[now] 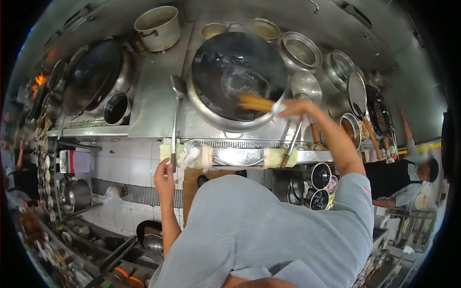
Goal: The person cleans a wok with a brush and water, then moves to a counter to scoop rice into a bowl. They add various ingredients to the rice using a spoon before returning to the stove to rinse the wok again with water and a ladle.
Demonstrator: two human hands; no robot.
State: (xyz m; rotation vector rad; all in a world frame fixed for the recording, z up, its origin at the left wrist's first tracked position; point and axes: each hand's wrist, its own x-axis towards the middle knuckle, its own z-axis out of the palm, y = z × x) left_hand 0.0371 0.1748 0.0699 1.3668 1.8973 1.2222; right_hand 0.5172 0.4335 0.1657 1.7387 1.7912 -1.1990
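Note:
A bamboo wok brush (258, 102), its bristles blurred and spread over the near right side of a large black wok (206, 62), is gripped in my right hand (294, 107). Wet, shiny patches and some whitish liquid show inside the wok, with faint steam above it. My left hand (164, 174) is closed at the lower end of a long-handled wok spatula (175, 129). The spatula's metal head rests on the steel counter, left of the wok. To the right, a perforated skimmer (306, 87) lies beside the wok.
A dented pot (157, 30) stands at the back left, near a second wok (93, 74). Metal bowls and a strainer (301, 50) line the back right. Folded cloths (188, 156) lie along the front rail. Another person (401, 177) stands at the right.

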